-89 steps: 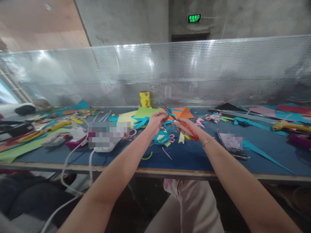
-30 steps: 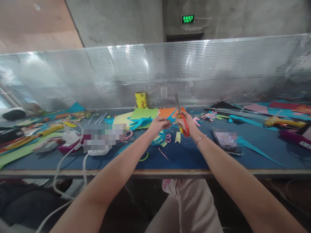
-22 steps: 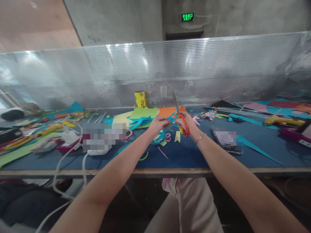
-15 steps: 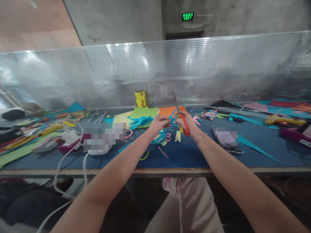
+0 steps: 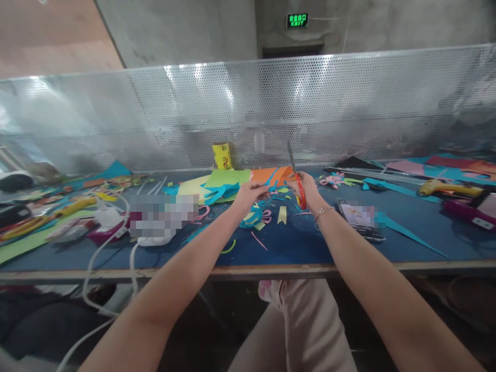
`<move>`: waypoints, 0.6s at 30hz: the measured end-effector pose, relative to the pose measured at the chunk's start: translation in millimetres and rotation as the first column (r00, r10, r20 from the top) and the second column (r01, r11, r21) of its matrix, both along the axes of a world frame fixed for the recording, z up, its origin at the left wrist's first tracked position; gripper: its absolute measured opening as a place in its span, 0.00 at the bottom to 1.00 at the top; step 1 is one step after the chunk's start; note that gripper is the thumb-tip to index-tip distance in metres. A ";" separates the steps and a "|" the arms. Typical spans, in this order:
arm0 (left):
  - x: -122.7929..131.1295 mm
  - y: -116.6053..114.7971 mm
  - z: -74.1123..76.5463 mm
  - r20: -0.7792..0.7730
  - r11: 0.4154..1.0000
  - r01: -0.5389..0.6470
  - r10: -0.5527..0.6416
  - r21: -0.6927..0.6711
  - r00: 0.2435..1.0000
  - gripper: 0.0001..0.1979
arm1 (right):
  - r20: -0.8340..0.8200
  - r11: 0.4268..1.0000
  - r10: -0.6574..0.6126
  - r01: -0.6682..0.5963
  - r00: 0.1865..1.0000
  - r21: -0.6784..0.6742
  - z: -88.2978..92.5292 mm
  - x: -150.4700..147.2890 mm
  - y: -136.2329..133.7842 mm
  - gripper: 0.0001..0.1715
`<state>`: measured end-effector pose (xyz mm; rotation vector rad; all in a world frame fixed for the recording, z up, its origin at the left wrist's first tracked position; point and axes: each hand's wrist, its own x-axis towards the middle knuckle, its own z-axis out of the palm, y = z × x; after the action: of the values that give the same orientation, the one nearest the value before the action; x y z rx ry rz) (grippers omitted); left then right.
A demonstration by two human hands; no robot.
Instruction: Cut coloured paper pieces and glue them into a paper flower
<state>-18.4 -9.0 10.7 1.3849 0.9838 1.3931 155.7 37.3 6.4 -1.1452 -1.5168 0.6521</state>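
Note:
My left hand [image 5: 250,195] is closed in a pinch on a narrow blue paper strip [image 5: 273,177], which sticks up and to the right from the fingertips. In my right hand [image 5: 308,190] is a pair of scissors [image 5: 301,190] with red and yellow handles, its blades pointing up and away, close together. The blades stand a little to the right of the strip, apart from it. Below my left hand lies a round blue paper piece [image 5: 251,217] with a pink looped strip [image 5: 265,216] beside it. Behind both hands are orange [image 5: 261,175] and green paper sheets [image 5: 228,179].
A phone [image 5: 358,222] lies right of my right forearm, near a pointed blue paper piece [image 5: 413,237]. Yellow glue guns [image 5: 442,188] rest at both sides. A white power strip [image 5: 158,238] with cables is at left. A perforated metal screen [image 5: 248,113] borders the back.
My right hand with the scissors has moved right, away from my left hand. The strip shows more openly between the hands. The view has shifted slightly.

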 end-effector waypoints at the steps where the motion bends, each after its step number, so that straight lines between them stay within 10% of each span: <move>1: 0.0 0.3 -0.1 0.002 1.000 -0.011 0.011 -0.003 1.000 0.11 | 0.051 0.999 -0.037 0.037 0.998 -0.011 -0.3 4.1 2.4 0.14; 9: 1.9 -3.2 1.6 -0.015 0.998 -0.002 0.001 -0.063 1.000 0.11 | 0.550 0.974 -0.220 0.215 0.806 0.073 0.3 24.4 0.5 0.01; 18: 10.2 -9.4 -2.0 -0.062 0.985 0.066 -0.077 -0.157 0.995 0.04 | 0.071 0.986 0.142 -0.134 0.987 -0.099 6.1 2.5 -13.4 0.15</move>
<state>-8.2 -18.4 8.7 1.3448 1.0535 1.1978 158.1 23.9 12.5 -1.1543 -1.6578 0.7875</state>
